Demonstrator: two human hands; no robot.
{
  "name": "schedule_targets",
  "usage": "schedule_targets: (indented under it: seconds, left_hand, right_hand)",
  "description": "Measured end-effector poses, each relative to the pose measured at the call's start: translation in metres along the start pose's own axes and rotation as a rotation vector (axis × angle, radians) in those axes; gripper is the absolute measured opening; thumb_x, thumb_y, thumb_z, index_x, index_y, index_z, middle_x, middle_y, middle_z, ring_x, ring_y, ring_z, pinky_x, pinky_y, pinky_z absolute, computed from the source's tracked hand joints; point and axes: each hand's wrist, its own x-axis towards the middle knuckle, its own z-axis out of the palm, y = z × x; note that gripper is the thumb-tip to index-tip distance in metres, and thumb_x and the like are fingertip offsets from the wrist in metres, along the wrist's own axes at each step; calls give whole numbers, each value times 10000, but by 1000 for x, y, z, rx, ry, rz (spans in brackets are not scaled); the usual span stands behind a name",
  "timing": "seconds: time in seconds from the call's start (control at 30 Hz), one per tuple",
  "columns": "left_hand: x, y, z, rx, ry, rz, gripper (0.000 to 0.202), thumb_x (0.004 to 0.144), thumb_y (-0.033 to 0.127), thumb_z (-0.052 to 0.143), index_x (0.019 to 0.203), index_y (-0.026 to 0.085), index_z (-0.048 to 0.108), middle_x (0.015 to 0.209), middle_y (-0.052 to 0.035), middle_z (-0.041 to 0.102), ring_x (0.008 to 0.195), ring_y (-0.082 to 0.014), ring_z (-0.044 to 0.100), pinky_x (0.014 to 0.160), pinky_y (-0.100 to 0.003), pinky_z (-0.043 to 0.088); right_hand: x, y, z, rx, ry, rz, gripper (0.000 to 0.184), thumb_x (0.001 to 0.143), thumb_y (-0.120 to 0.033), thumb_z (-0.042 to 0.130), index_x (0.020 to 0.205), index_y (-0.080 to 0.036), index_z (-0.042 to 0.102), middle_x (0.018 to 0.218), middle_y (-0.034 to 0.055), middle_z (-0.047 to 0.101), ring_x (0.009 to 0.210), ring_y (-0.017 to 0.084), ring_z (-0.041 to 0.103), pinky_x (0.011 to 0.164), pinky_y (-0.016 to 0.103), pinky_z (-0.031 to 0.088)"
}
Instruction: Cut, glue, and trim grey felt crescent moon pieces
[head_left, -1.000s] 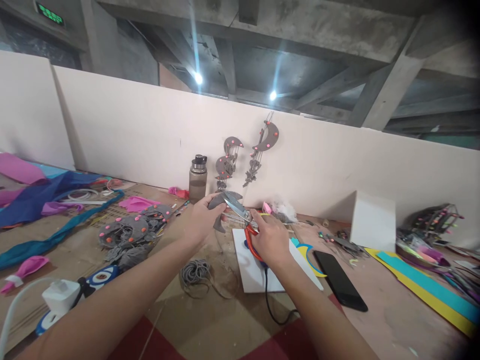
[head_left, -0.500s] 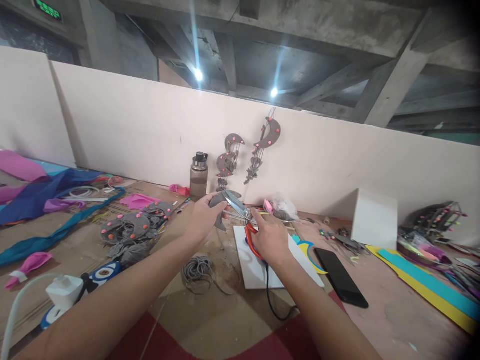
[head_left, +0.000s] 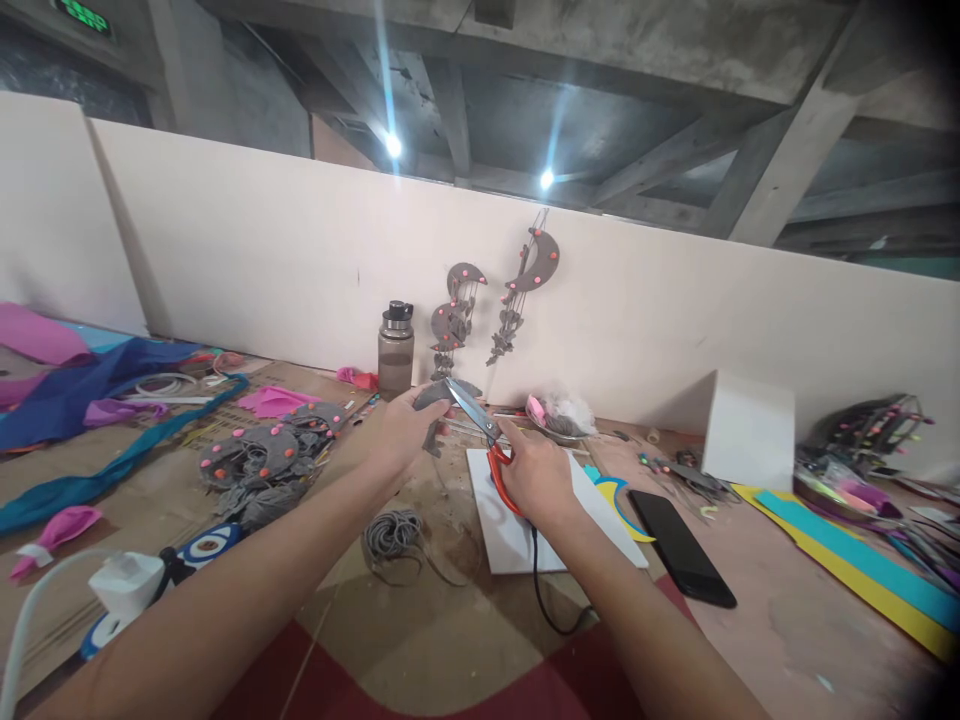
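Observation:
My left hand (head_left: 401, 430) is closed on a grey felt piece (head_left: 433, 437), partly hidden behind the fingers. In my right hand (head_left: 538, 472) is a pair of scissors (head_left: 504, 478) with red-orange handles. Their metal blades point up and left, and the tips lie at the felt beside my left fingers. Below my left hand, a loose bundle of grey cord (head_left: 392, 535) rests on the table. Under my right hand is a white board (head_left: 510, 545), with a black cable (head_left: 541, 600) hanging over its front edge.
Behind stand a water bottle (head_left: 395, 352) and hanging grey moon ornaments (head_left: 541, 262) against a white partition (head_left: 645, 310). At right lie a black phone (head_left: 681, 548) and blue and yellow sheets (head_left: 855, 560). At left are dotted grey felt pieces (head_left: 259, 450) and a white charger (head_left: 127, 582).
The grey felt piece has turned a little in my left hand, and less of it shows beneath the blades. The view has shifted slightly; both hands keep nearly the same place.

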Motion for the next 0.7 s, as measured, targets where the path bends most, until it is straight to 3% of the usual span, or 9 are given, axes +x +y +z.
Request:
schedule_targets:
  seconds: [0.3, 0.7]
  left_hand:
    - [-1, -2, 0, 8, -1, 34, 280, 658, 284, 737, 895, 146, 680, 703, -22, 661, 545, -98, 532, 511, -216, 410]
    - [4, -11, -4, 23, 35, 31, 322, 664, 316, 742, 933, 156, 666, 682, -6, 658, 489, -94, 534, 476, -215, 390]
  right_hand:
    - [-1, -1, 2, -45, 53, -25, 402, 905, -264, 481, 1298, -222, 560, 853, 68, 706, 825, 223, 635, 714, 311, 352]
    - [0, -2, 0, -14, 25, -23, 401, 901, -250, 487, 1296, -219, 553, 894, 62, 712, 876, 233, 637, 757, 332, 329]
